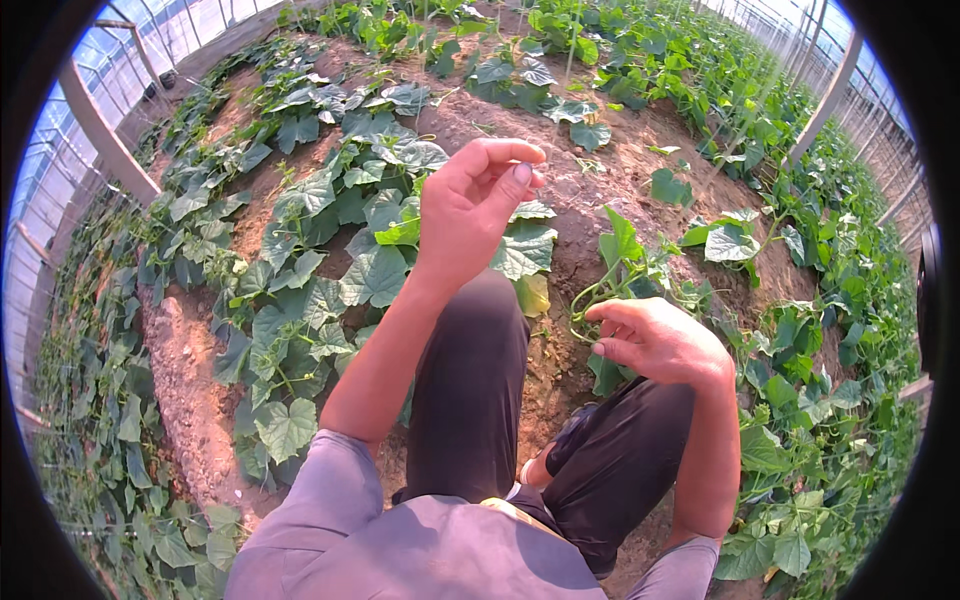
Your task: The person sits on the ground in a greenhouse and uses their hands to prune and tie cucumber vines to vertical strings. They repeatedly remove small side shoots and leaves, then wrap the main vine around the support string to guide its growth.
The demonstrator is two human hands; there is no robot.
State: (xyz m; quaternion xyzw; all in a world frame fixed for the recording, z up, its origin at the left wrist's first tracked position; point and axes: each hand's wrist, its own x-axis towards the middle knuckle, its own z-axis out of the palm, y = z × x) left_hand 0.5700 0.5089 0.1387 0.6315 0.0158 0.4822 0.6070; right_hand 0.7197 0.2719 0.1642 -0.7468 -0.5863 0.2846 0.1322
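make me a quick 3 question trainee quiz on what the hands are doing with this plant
1. True or false: the right hand is at the curled green vine.
2. Which hand is raised higher, with thumb and forefinger pinched together? A) left hand B) right hand C) neither
3. Fill in: the plants grow from bare brown ____.

Key
1. True; its fingers touch the vine's curled stem.
2. A; whether it pinches anything is too small to tell.
3. Soil.
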